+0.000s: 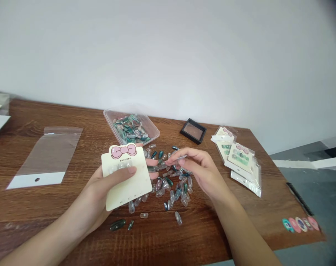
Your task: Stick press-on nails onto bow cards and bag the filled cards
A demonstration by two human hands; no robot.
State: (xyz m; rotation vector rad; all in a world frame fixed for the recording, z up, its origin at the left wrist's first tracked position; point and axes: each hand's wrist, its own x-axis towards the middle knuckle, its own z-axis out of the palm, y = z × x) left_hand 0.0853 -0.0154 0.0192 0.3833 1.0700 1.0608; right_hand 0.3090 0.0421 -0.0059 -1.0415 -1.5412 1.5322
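My left hand (112, 184) grips a cream display card (137, 184) with a pink bow at its top, the thumb pressed on its face. A few clear press-on nails (120, 165) sit on the card under the thumb. My right hand (201, 166) pinches a pale press-on nail (182, 157) between thumb and fingers, to the right of the card. Below both hands a loose pile of clear and dark green press-on nails (177, 194) spreads over the wooden table (81, 221).
A clear plastic tub (153, 127) of more nails stands at the back, with a black frame-like box (193, 130) to its right. Packed nail cards (241, 157) lie at the right. A clear bag (46, 155) lies flat on the left. Round stickers (301, 224) are near the right edge.
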